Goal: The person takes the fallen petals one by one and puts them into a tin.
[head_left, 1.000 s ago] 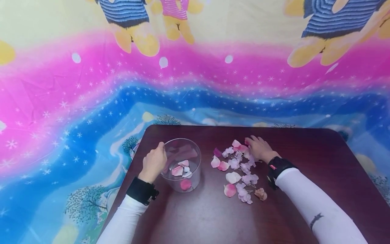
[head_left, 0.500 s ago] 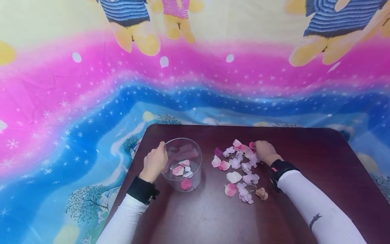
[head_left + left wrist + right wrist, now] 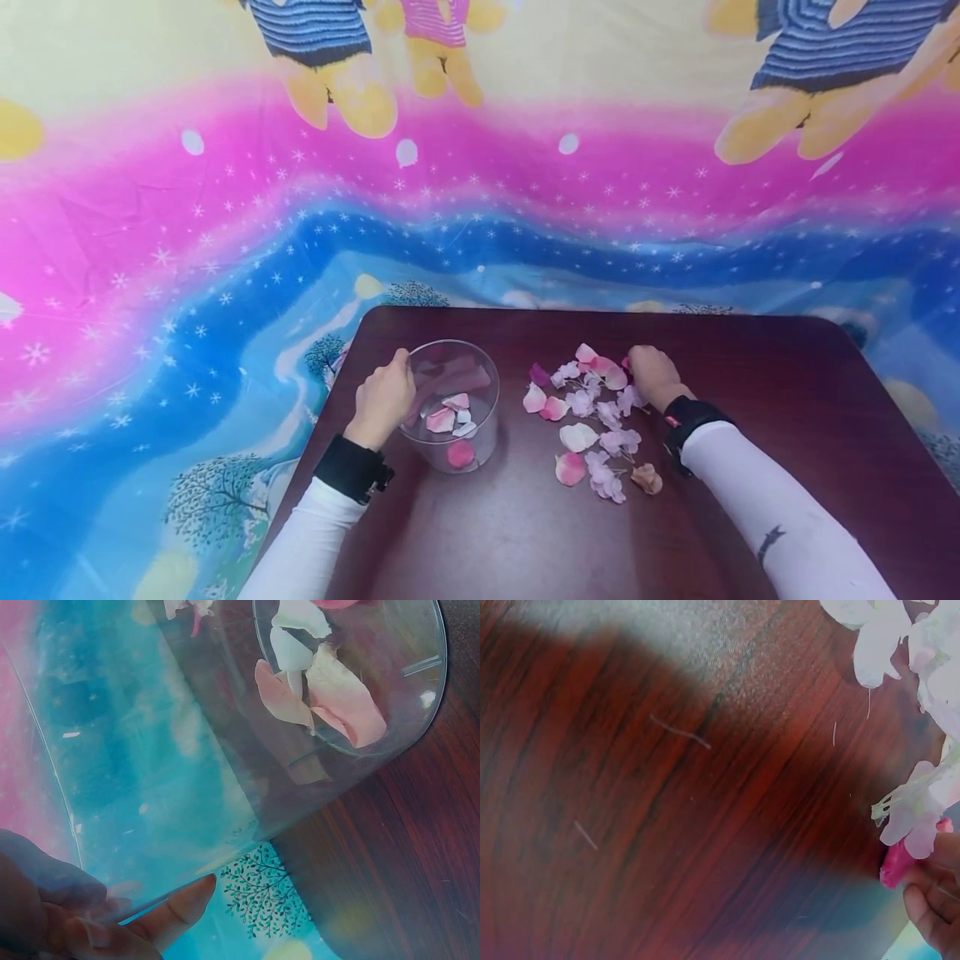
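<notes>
Clear plastic cup stands on the tabletop, steadied by left hand fingers curled round its rim. Right hand fingers pinch 1 deep-pink petal at the pile's edge, ready for lifting.

Cup: on the table, left of the loose petals; a few petals lie in it
Left hand: on the cup's left wall
Right hand: at the petals' far right edge; pinches one petal
Cloth: behind and left of the table
</notes>
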The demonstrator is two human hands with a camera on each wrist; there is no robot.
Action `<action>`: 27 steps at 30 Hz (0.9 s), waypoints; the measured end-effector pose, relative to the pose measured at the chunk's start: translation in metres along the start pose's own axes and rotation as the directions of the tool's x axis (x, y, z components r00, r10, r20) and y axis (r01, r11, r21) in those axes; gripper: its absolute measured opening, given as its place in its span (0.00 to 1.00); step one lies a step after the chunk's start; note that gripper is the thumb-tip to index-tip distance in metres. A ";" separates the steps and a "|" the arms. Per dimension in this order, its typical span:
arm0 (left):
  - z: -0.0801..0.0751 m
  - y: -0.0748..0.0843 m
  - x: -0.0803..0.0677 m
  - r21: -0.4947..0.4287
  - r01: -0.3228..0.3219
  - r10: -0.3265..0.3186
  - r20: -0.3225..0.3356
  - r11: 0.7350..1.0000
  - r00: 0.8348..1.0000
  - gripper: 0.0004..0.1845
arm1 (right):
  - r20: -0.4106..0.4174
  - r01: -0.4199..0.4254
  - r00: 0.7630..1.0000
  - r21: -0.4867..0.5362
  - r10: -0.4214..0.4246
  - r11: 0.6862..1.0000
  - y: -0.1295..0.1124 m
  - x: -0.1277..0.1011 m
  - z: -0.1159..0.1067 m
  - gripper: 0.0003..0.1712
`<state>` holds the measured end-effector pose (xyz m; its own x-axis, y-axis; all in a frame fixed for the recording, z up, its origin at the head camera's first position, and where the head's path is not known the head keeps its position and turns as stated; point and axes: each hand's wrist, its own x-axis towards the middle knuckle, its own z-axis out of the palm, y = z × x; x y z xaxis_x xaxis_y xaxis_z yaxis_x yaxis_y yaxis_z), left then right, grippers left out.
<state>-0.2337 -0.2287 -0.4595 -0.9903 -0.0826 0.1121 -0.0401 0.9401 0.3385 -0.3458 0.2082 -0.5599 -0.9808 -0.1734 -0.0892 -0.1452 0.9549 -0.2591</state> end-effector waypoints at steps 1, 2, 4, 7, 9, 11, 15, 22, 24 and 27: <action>0.000 0.000 0.000 0.000 -0.002 0.002 -0.001 1.000 1.000 0.09 | -0.001 -0.003 1.000 0.007 0.003 1.000 0.000 -0.001 0.000 0.14; 0.000 0.000 0.000 0.000 -0.004 0.004 -0.001 1.000 1.000 0.09 | -0.002 -0.008 1.000 0.014 0.008 1.000 0.001 -0.001 0.000 0.12; 0.000 0.001 0.000 0.001 -0.008 0.008 -0.002 1.000 1.000 0.08 | -0.007 -0.021 1.000 0.041 0.022 0.999 0.002 -0.003 -0.001 0.08; -0.001 0.001 -0.001 -0.001 -0.009 0.009 -0.005 1.000 1.000 0.08 | -0.039 -0.037 0.998 0.080 0.040 0.996 0.005 -0.005 -0.002 0.06; -0.001 0.002 -0.001 0.001 -0.013 0.013 -0.009 1.000 1.000 0.08 | -0.074 -0.035 0.996 0.103 0.043 0.994 0.007 -0.005 -0.003 0.06; -0.001 0.002 -0.001 0.003 -0.014 0.014 -0.012 1.000 1.000 0.08 | -0.121 -0.021 0.992 0.119 0.035 0.993 0.009 -0.005 -0.005 0.07; -0.002 0.002 -0.001 0.005 -0.010 0.010 -0.010 1.000 1.000 0.09 | -0.186 0.017 0.982 0.143 0.010 0.990 0.010 -0.003 -0.010 0.08; -0.001 0.002 0.000 0.006 -0.003 0.003 0.005 1.000 1.000 0.09 | -0.299 0.102 0.953 0.152 -0.053 0.983 -0.007 -0.001 -0.028 0.09; -0.001 0.002 -0.001 0.003 -0.002 0.002 0.005 1.000 1.000 0.09 | -0.334 0.129 0.940 0.154 -0.071 0.980 -0.014 -0.002 -0.034 0.09; -0.001 0.001 -0.001 0.002 0.001 -0.001 0.006 1.000 1.000 0.09 | -0.368 0.165 0.924 0.156 -0.098 0.974 -0.024 -0.004 -0.043 0.09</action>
<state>-0.2324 -0.2281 -0.4582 -0.9910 -0.0820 0.1062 -0.0417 0.9408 0.3365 -0.3443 0.1961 -0.5122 -0.9404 -0.1651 0.2973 -0.2834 0.8637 -0.4167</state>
